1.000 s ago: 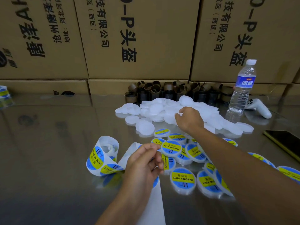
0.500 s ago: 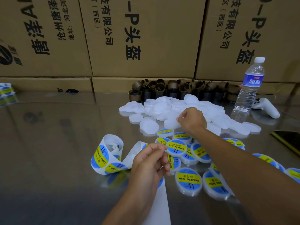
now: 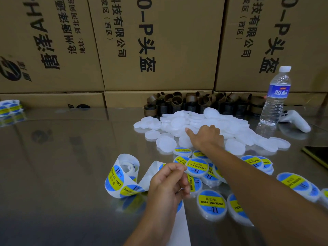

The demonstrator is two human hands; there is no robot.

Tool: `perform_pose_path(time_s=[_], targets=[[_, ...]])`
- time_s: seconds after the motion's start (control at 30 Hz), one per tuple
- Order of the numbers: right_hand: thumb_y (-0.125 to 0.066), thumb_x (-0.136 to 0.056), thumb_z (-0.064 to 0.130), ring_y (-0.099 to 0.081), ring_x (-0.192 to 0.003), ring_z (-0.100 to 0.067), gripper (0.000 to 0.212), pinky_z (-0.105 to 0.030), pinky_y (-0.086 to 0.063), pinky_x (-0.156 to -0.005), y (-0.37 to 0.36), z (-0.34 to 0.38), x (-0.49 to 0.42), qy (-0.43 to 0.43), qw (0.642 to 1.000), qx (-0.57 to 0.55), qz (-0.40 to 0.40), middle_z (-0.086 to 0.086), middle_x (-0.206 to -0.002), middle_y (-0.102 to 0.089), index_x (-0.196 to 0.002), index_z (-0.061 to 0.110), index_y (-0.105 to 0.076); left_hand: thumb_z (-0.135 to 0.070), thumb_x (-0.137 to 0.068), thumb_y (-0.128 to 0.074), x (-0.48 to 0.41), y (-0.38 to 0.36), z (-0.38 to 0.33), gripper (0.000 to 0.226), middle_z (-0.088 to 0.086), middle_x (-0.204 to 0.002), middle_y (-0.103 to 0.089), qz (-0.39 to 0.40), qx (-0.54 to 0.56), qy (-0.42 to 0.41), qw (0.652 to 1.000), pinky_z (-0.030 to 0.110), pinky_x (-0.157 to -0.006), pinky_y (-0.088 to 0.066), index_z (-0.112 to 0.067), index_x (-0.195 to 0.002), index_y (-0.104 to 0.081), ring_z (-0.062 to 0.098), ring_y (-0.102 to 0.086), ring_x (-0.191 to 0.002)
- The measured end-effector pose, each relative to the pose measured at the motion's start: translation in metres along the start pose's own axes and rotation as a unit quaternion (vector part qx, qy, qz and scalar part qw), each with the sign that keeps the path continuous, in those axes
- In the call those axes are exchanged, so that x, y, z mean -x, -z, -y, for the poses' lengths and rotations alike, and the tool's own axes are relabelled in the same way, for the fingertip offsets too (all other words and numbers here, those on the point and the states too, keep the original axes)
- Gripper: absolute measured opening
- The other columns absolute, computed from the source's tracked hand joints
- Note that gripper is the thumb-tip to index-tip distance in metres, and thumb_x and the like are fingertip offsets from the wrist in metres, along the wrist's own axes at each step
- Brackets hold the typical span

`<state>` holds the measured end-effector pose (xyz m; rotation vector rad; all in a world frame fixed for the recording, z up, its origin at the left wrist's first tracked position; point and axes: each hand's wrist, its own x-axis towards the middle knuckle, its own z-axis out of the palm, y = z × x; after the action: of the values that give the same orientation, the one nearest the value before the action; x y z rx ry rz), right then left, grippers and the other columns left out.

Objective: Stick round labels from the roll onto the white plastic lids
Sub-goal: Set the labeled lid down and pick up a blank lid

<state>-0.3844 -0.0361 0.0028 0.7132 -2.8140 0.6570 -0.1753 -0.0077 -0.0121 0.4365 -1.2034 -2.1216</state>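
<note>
Your R hand (image 3: 207,137) rests on the white lids (image 3: 230,125) piled near the worktop (image 3: 62,174) far edge. Index is straight, other fingers hidden, so grip I cannot tell. Your L hand (image 3: 168,185) is curled, tips pinched together; what they pinch is hidden. The label roll (image 3: 122,176) lies mid-worktop just left of it, and labelled lids (image 3: 211,203) are to the right.

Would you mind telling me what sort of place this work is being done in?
Probably a warehouse or small packing workshop: stacked printed cardboard cartons line the back, a heap of blank white lids lies on the shiny metal table, and finished labelled lids pile nearby.
</note>
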Motion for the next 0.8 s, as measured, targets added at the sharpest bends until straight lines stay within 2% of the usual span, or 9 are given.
perform_pose_path(time_s=[0.17,0.27,0.33,0.4,0.43,0.5,0.63,0.73,0.8], targets=[[-0.05,-0.088,0.059,-0.041,-0.12,-0.029,0.055,-0.038,-0.038,-0.091,-0.006,0.0,-0.01,-0.01,0.999,-0.025,0.022,-0.012,-0.126,-0.048,-0.113,0.011,-0.06,-0.018,-0.064,-0.059,-0.001,0.0,-0.001,0.01,0.005,-0.052,-0.048,0.004,0.0,0.005,1.0,0.02,-0.042,-0.039,-0.015,-0.056,-0.065,0.014,-0.046,-0.042],[-0.063,-0.083,0.054,-0.042,-0.122,-0.029,0.05,-0.038,-0.039,-0.094,-0.006,-0.001,-0.013,-0.026,0.994,-0.101,0.023,-0.01,-0.126,-0.051,-0.116,0.016,-0.062,-0.017,-0.064,-0.059,-0.002,0.0,-0.001,0.009,0.005,-0.052,-0.048,0.002,0.001,0.004,1.0,0.02,-0.042,-0.039,-0.014,-0.057,-0.064,0.014,-0.046,-0.042],[-0.07,-0.082,0.041,-0.051,-0.116,-0.027,0.038,-0.035,-0.044,-0.094,-0.003,0.0,-0.016,-0.043,0.971,-0.236,0.016,-0.009,-0.12,-0.06,-0.11,0.015,-0.066,-0.015,-0.067,-0.06,-0.002,0.001,-0.001,0.007,0.005,-0.052,-0.047,0.004,-0.001,0.001,1.0,0.02,-0.042,-0.039,-0.011,-0.062,-0.062,0.014,-0.046,-0.042],[-0.07,-0.084,0.031,-0.058,-0.1,-0.023,0.021,-0.029,-0.046,-0.083,0.004,0.003,-0.013,-0.059,0.928,-0.367,0.024,-0.009,-0.112,-0.066,-0.097,0.015,-0.068,-0.007,-0.081,-0.056,-0.003,0.003,0.0,0.013,0.005,-0.052,-0.047,0.004,-0.004,-0.005,1.0,0.021,-0.043,-0.039,-0.008,-0.068,-0.06,0.015,-0.046,-0.043],[-0.07,-0.084,0.03,-0.058,-0.092,-0.02,0.014,-0.027,-0.044,-0.077,0.01,0.004,-0.008,-0.058,0.915,-0.398,0.025,-0.009,-0.109,-0.067,-0.091,0.017,-0.067,-0.004,-0.087,-0.052,-0.003,0.003,0.001,0.019,0.005,-0.052,-0.048,0.003,-0.003,-0.006,1.0,0.021,-0.043,-0.039,-0.008,-0.07,-0.059,0.014,-0.046,-0.044],[-0.069,-0.085,0.029,-0.057,-0.084,-0.016,0.01,-0.025,-0.042,-0.073,0.022,0.009,0.003,-0.05,0.894,-0.444,0.02,-0.007,-0.102,-0.069,-0.085,0.02,-0.066,-0.004,-0.091,-0.049,-0.004,0.005,0.002,0.022,0.004,-0.053,-0.049,0.0,0.003,-0.01,1.0,0.021,-0.043,-0.04,-0.007,-0.073,-0.059,0.014,-0.047,-0.045],[-0.069,-0.085,0.027,-0.06,-0.072,-0.011,0.008,-0.021,-0.048,-0.068,0.056,0.01,0.05,-0.017,0.848,-0.527,0.053,0.006,-0.077,-0.068,-0.078,0.025,-0.067,-0.007,-0.093,-0.047,-0.005,0.004,0.0,0.017,0.003,-0.061,-0.056,-0.023,0.038,-0.014,0.999,0.021,-0.047,-0.046,-0.008,-0.083,-0.061,0.013,-0.054,-0.051],[-0.068,-0.085,0.03,-0.059,-0.058,0.003,0.005,-0.008,-0.043,-0.049,0.078,0.006,0.095,0.018,0.833,-0.548,0.077,0.013,-0.065,-0.066,-0.08,0.028,-0.068,-0.024,-0.086,-0.054,-0.007,0.006,-0.002,0.016,0.003,-0.067,-0.058,-0.043,0.066,-0.017,0.997,0.024,-0.055,-0.053,-0.01,-0.087,-0.062,0.012,-0.06,-0.057],[-0.069,-0.084,0.028,-0.058,-0.054,0.007,0.005,-0.005,-0.042,-0.046,0.088,0.004,0.123,0.026,0.819,-0.565,0.092,0.014,-0.059,-0.066,-0.08,0.027,-0.068,-0.04,-0.077,-0.056,-0.006,0.006,-0.006,0.031,0.002,-0.068,-0.059,-0.051,0.075,-0.012,0.996,0.025,-0.058,-0.055,-0.012,-0.087,-0.063,0.012,-0.061,-0.06]])
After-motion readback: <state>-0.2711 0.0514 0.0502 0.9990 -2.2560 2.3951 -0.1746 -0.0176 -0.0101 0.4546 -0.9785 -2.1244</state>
